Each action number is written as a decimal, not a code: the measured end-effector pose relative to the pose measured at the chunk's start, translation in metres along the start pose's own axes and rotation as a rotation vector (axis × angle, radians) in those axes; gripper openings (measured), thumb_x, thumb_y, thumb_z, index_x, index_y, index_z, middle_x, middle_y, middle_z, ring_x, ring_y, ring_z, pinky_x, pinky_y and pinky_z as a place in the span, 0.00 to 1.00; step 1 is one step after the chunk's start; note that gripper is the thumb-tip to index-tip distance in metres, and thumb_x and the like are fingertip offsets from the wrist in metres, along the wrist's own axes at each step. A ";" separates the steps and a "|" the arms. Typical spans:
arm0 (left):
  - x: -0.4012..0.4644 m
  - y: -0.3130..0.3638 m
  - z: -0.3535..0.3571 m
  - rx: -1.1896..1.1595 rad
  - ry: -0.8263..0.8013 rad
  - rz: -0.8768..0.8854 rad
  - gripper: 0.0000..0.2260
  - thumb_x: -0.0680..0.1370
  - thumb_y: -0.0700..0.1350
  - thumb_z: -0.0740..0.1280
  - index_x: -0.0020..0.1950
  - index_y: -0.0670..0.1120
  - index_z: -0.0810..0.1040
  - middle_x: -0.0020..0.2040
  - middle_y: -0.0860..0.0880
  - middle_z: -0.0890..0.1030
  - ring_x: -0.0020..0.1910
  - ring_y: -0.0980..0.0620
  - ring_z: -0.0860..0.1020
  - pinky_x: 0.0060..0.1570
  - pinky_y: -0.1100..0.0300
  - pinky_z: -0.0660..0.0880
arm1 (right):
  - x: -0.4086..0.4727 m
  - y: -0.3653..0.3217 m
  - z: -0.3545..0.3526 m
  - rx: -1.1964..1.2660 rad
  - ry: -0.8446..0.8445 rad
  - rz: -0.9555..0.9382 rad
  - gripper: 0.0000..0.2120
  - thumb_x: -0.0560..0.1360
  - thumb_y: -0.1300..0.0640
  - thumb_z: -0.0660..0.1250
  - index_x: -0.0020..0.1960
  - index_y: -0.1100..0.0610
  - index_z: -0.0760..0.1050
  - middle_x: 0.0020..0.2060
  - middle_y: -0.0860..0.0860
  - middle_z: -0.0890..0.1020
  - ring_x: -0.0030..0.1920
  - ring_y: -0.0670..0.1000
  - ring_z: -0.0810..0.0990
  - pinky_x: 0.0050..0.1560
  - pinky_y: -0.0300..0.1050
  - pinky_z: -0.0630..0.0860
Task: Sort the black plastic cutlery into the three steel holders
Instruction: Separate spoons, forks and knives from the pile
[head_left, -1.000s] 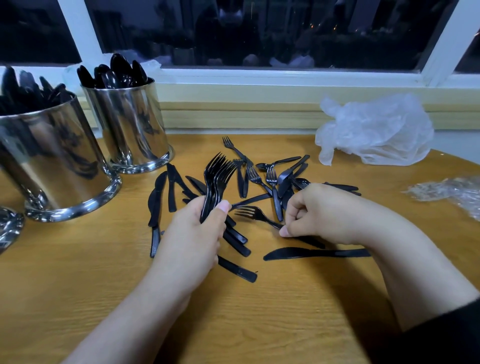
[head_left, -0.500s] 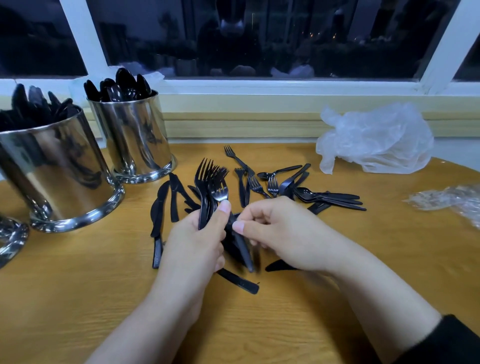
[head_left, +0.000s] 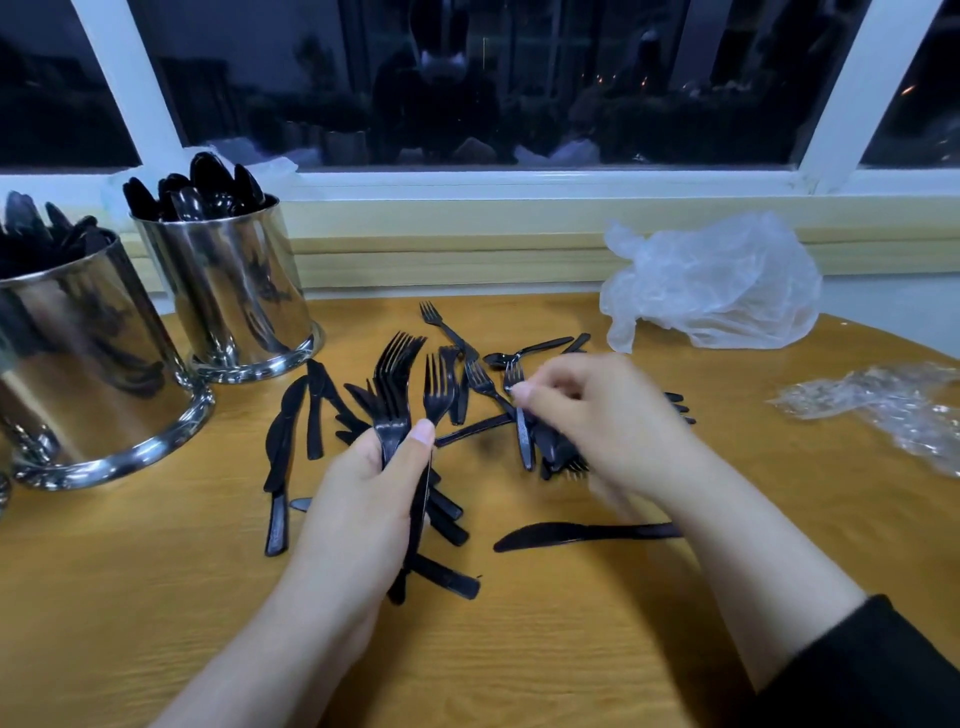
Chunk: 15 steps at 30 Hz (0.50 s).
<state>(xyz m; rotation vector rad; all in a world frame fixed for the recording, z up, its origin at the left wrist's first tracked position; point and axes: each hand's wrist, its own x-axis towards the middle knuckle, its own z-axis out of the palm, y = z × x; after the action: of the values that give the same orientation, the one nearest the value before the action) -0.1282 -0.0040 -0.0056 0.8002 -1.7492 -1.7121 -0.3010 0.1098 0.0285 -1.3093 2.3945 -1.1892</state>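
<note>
Your right hand (head_left: 602, 421) has left the bundle: half a second ago its fingertips met your left thumb at the fork handles, and now it sits out to the right of your left hand (head_left: 363, 499), over the loose pile, blurred with motion. Its fingertips seem to pinch the neck of a single fork (head_left: 521, 415) whose tines point away from you, though the blur makes the grip hard to confirm. The view has also tilted down a little since a second ago.

Your left hand grips the fork bundle (head_left: 400, 379) around the handles, thumb pressed across the front, tines fanned upward and away from you. One fork stands slightly apart on the right side of the bundle.

The cutlery is all glossy black plastic. Left of your left hand several knives (head_left: 283, 447) lie roughly lengthwise on the wooden table (head_left: 156, 597); more handles poke out beneath and just right of that hand. One long knife (head_left: 582, 535) lies crosswise to its right, under your right forearm. Beyond your left hand, forks and one spoon (head_left: 524, 351) lie tangled.

Further left of it stand two steel holders: the near holder (head_left: 88, 364) and, behind it, the far holder (head_left: 228, 291), both filled with dark cutlery, the far one showing spoon bowls. A crumpled plastic bag (head_left: 717, 280) lies far right of your left hand.
</note>
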 end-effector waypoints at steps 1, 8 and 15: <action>0.001 0.000 0.000 0.017 0.000 0.018 0.22 0.83 0.56 0.62 0.52 0.35 0.73 0.34 0.45 0.73 0.32 0.49 0.70 0.37 0.52 0.71 | 0.004 0.013 -0.007 -0.036 0.096 0.024 0.10 0.80 0.47 0.68 0.41 0.49 0.80 0.32 0.47 0.81 0.34 0.46 0.77 0.34 0.37 0.69; -0.002 0.003 0.008 0.014 -0.031 0.094 0.13 0.85 0.52 0.61 0.49 0.43 0.73 0.33 0.46 0.76 0.26 0.50 0.72 0.29 0.55 0.72 | 0.024 0.086 -0.035 -0.464 0.148 0.175 0.11 0.82 0.53 0.65 0.62 0.51 0.81 0.51 0.49 0.76 0.58 0.56 0.75 0.60 0.55 0.72; 0.002 -0.004 0.016 -0.018 -0.057 0.066 0.14 0.81 0.52 0.67 0.44 0.43 0.73 0.30 0.50 0.68 0.26 0.53 0.63 0.24 0.62 0.63 | 0.025 0.089 -0.031 -0.533 0.099 0.162 0.10 0.81 0.49 0.66 0.59 0.47 0.82 0.45 0.45 0.75 0.56 0.53 0.74 0.58 0.54 0.71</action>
<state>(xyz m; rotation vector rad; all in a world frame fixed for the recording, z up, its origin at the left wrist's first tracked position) -0.1410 0.0050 -0.0101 0.6849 -1.7747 -1.7204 -0.3879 0.1346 -0.0082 -1.1598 2.9529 -0.6022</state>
